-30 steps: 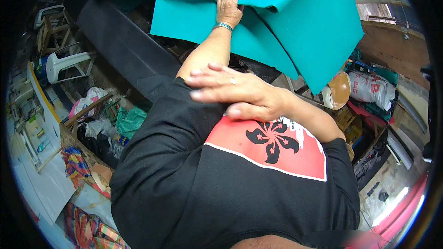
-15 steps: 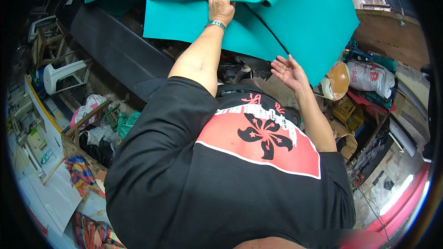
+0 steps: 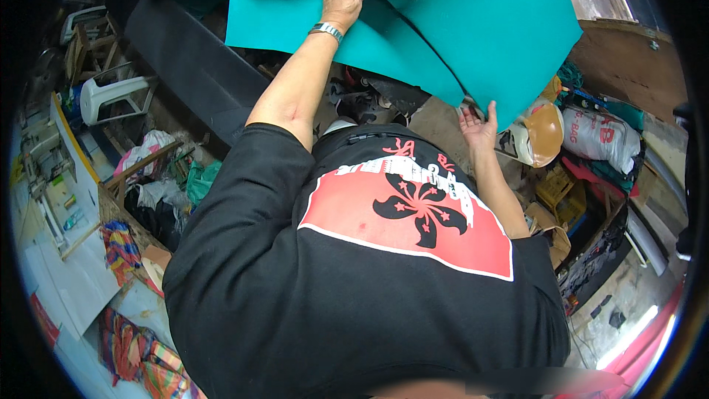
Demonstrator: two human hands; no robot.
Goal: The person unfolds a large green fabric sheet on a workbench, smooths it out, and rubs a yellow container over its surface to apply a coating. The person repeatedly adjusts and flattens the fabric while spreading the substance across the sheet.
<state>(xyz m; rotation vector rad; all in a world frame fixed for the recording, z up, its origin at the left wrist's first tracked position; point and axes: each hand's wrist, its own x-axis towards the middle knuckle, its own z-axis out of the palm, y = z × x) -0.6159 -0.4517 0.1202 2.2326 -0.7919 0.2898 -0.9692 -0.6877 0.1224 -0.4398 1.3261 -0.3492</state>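
Note:
A large teal sheet (image 3: pixel 502 37), smooth and flexible, spreads in front of me with folds and a dark slit between two of its parts. My left hand (image 3: pixel 345 0), wearing a metal-band watch, rests on the sheet's left part. Its fingers are stretched out over a raised fold. Beside the lower right corner of the sheet is my right hand (image 3: pixel 480 131), palm turned up and fingers apart. The thumb overlaps the teal edge; whether it presses there I cannot tell. What lies under the sheet is mostly hidden.
A long black padded panel (image 3: pixel 185 66) slants on the left, past a white plastic stool (image 3: pixel 114 100). To the right are a tan rounded object (image 3: pixel 545 135), a white sack (image 3: pixel 600 137) and a yellow crate (image 3: pixel 557 192). Patterned cloth (image 3: pixel 122 251) lies lower left.
My left hand has shifted slightly left and up along the sheet. My right hand has come lower, and its thumb now overlaps the sheet's corner. The view has shifted a little.

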